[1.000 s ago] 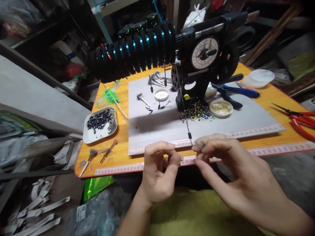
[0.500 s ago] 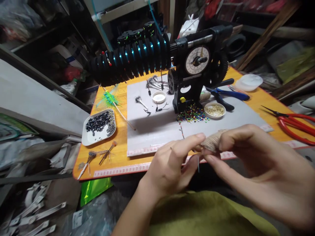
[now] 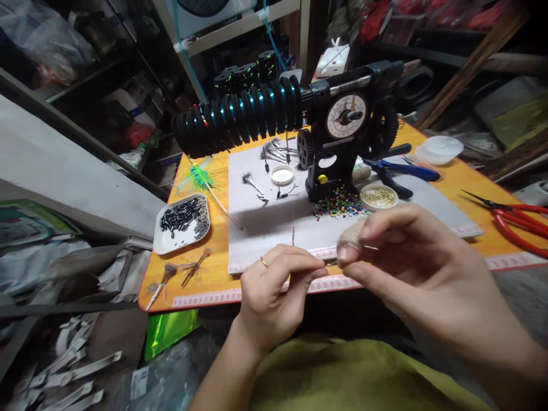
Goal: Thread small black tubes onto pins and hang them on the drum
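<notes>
My left hand point(image 3: 278, 291), with a ring on one finger, pinches the end of a thin, dark, wire-like piece point(image 3: 331, 264) over the table's front edge. Close to its right, my right hand point(image 3: 411, 279) has thumb and fingers pressed together; a beige wrap point(image 3: 353, 234) covers one fingertip. What this hand grips is mostly hidden, though a thin pale tip pokes out behind the fingers. Just beyond my left hand, a small red-and-dark slim piece point(image 3: 293, 235) stands against the grey mat point(image 3: 257, 245), apparently on a fine line.
A black winding machine point(image 3: 329, 120) carries a row of black spools point(image 3: 240, 114). Around it are loose coloured beads point(image 3: 338, 202), a dish of gold bits point(image 3: 379, 196), blue-handled pliers point(image 3: 406, 169), red-handled pliers point(image 3: 509, 217) and a white tray point(image 3: 160, 242) of black tubes.
My hands have drawn slightly apart, the left moving left. The wrapped fingertip now points down onto the thumb. The small red-and-dark piece shows farther left. The whole view has shifted a little.
</notes>
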Available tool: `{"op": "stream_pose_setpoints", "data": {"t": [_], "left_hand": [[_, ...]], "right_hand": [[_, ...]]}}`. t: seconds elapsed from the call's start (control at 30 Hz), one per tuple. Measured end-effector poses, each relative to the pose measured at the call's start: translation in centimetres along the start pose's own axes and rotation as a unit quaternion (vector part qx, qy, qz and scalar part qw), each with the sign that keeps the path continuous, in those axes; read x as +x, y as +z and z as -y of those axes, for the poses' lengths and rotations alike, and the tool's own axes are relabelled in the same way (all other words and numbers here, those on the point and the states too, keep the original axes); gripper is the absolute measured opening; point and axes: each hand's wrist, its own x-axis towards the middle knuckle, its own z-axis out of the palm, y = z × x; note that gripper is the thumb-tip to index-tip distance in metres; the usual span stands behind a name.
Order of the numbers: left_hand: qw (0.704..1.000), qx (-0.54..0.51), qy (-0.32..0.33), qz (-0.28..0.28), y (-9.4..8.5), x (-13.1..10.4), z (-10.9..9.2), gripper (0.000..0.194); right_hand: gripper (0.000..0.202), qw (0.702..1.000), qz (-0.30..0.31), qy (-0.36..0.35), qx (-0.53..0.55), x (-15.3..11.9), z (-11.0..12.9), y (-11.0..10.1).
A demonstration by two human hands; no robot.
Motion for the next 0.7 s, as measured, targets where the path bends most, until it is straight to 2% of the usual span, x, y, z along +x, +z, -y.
{"op": "stream_pose_setpoints", "data": {"t": [0.07,0.1,0.17,0.2,0.23,0.3,0.5,0.63,0.7], "left_hand": [[0.999,-0.029,-0.039,-0.024,0.0,-0.1,-0.4,0.010],[0.998,-0.034,-0.054,-0.030,-0.1,-0.1,-0.5,0.009],[0.996,-0.033,-0.072,-0.033,-0.4,0.0,-0.6,0.010],[0.996,-0.031,-0.077,-0.030,-0.5,0.1,-0.6,0.010],[0.996,-0.029,-0.079,-0.027,-0.6,0.1,-0.6,0.010],[0.996,-0.026,-0.080,-0.023,-0.8,0.3,-0.6,0.010],[0.998,-0.013,-0.065,-0.005,-0.7,0.5,-0.1,0.009],[0.998,0.010,-0.067,0.007,-0.6,0.6,0.2,0.009],[0.997,0.023,-0.077,0.012,-0.5,0.6,0.3,0.008]], "right_hand": [[0.030,0.998,-0.026,-0.064,-0.014,-0.2,-0.5,0.0],[0.033,0.993,-0.008,-0.108,-0.054,-0.3,-0.9,-0.4],[0.037,0.964,0.085,-0.182,-0.172,-0.5,-1.7,-1.4],[0.039,0.942,0.141,-0.204,-0.227,-0.6,-2.1,-2.1],[0.041,0.926,0.167,-0.210,-0.267,-0.6,-2.4,-2.6],[0.041,0.911,0.182,-0.203,-0.307,-0.6,-2.8,-3.3],[0.025,0.946,0.116,-0.135,-0.272,-0.1,-2.2,-2.4],[0.020,0.951,0.081,-0.099,-0.280,-0.3,-2.0,-2.2],[0.018,0.949,0.080,-0.103,-0.287,-0.3,-2.2,-2.3]]}}
